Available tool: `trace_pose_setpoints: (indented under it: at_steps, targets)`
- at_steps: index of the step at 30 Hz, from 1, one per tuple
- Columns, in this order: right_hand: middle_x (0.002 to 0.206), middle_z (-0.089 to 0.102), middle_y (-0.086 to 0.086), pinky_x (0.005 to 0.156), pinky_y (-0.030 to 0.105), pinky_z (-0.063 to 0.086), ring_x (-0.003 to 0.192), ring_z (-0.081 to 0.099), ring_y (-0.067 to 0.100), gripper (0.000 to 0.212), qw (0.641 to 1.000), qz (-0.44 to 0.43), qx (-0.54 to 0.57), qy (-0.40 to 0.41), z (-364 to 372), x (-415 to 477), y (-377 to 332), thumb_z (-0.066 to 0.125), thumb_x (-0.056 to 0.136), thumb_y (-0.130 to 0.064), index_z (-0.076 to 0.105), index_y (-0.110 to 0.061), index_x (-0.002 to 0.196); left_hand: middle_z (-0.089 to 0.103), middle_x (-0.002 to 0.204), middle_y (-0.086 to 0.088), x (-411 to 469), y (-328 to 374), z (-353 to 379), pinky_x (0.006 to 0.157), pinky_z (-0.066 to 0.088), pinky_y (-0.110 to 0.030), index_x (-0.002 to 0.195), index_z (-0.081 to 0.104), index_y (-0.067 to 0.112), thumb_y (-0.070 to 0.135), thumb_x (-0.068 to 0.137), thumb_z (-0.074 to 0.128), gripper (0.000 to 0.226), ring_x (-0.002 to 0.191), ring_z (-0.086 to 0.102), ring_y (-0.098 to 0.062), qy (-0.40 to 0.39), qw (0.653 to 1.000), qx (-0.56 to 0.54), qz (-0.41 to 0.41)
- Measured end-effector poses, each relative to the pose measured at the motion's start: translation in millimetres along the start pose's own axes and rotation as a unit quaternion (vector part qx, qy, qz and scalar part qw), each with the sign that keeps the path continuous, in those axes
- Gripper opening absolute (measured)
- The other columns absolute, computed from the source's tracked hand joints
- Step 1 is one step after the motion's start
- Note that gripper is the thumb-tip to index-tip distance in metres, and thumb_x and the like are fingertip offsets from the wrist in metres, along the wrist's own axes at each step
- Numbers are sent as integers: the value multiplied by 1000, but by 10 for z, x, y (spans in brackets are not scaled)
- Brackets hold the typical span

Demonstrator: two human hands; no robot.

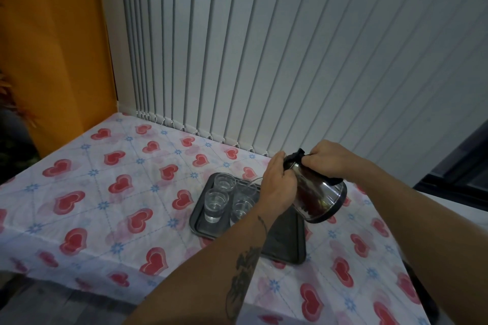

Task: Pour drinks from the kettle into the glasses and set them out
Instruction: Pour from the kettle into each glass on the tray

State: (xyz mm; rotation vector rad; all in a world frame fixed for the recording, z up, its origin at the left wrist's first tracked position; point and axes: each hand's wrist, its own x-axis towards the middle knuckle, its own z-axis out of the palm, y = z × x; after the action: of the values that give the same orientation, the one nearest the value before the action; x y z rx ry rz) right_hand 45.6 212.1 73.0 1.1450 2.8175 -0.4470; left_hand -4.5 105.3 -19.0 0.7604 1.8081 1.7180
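Observation:
A shiny steel kettle (318, 196) with black trim is tilted to the left above a dark tray (286, 245). My right hand (328, 157) grips its black handle from above. My left hand (278, 186) is closed against the kettle's front, near the lid and spout. A thin stream runs from the spout toward the far right glass (247, 187). Several clear glasses stand on the tray: a far left one (224, 182), a near left one (215, 204) holding water, and a near right one (241, 210), partly hidden by my left wrist.
The table wears a white cloth (118, 192) printed with red hearts. White vertical blinds (264, 60) hang along the far edge, with an orange wall (52, 47) at the left. A dark window frame (462, 163) lies at the right.

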Motion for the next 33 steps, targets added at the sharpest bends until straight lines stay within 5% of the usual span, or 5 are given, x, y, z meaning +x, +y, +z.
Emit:
trace_pose_setpoints:
  at_steps: [4, 9, 13, 33]
  targets:
    - [69, 61, 13, 57, 32, 43, 61, 56, 23, 37, 1000, -6, -7, 3, -20, -15, -21, 55, 89, -30, 64, -1, 66, 32, 156, -1, -13, 19, -16, 119, 20, -37, 149, 29, 16, 10, 90, 37, 60, 142, 29, -17, -1, 1000, -3, -3]
    - [68, 59, 12, 58, 33, 42, 61, 55, 22, 36, 1000, -6, -9, -1, -34, -31, -30, 55, 89, -30, 64, -3, 67, 37, 151, -1, -34, 38, -36, 110, 22, -24, 147, 33, 16, 8, 90, 37, 58, 136, 34, -15, -7, 1000, -3, -2]
    - [67, 59, 12, 58, 33, 42, 60, 55, 23, 36, 1000, -5, -13, 0, -40, -39, -37, 55, 89, -30, 64, -4, 66, 31, 156, 0, -52, 46, -46, 119, 20, -37, 149, 29, 18, 12, 89, 37, 61, 142, 29, -17, -11, 1000, -5, -5]
    - [67, 58, 10, 55, 31, 41, 59, 54, 22, 35, 1000, 1, -5, -6, -11, -69, -24, 55, 90, -29, 62, -4, 67, 45, 143, -1, -89, 72, -43, 112, 33, -43, 141, 39, 21, 16, 84, 36, 58, 129, 42, -19, -9, 1000, 2, -14]
